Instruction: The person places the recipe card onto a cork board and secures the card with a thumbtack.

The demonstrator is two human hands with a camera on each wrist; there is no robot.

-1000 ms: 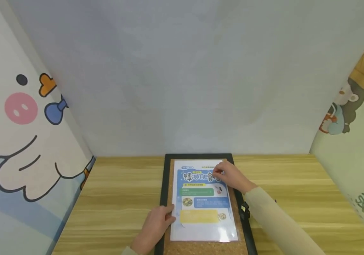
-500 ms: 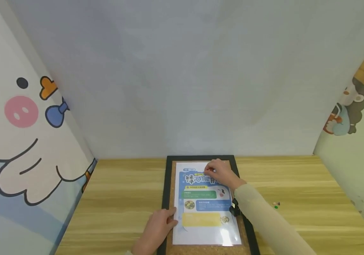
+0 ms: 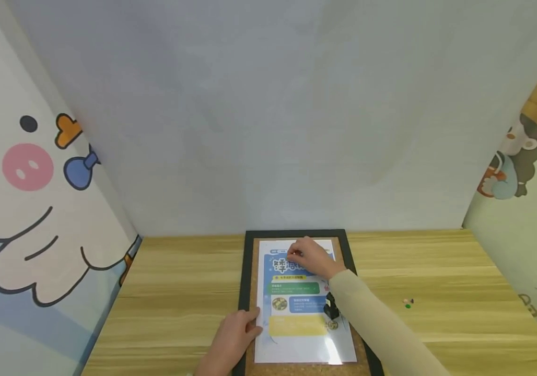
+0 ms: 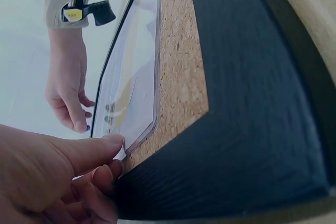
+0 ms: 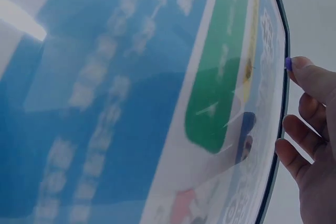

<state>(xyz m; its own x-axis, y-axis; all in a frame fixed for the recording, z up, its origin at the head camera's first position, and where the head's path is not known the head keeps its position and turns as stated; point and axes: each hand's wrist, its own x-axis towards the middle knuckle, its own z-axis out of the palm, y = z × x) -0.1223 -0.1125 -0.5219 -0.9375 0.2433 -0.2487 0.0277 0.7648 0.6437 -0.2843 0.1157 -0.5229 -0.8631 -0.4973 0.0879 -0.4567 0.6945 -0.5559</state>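
Note:
A laminated poster (image 3: 306, 350) with blue, green and yellow print lies on a black-framed cork board (image 3: 245, 271). At its left edge rests my left hand (image 3: 232, 337), thumb and index fingertips slightly apart on the sheet's border. In the left wrist view the left thumb (image 4: 94, 150) touches the clear margin close to the frame. My right hand (image 3: 313, 256) is over the upper part of the poster, covering some of the title. Between its thumb and index finger it pinches a small purple push pin (image 5: 288, 63); its other fingers are loosely bent.
Several small coloured pins (image 3: 408, 303) lie on the wood-grain table (image 3: 428, 271), right of the board. A pale wall (image 3: 268, 130) stands behind, with cartoon-printed panels on both sides. A black wrist camera (image 3: 331, 307) sits on the right sleeve.
My right hand has moved left across the top of the poster, still pinching. Its sleeve has uncovered the pins on the table. My left hand stays at the left edge.

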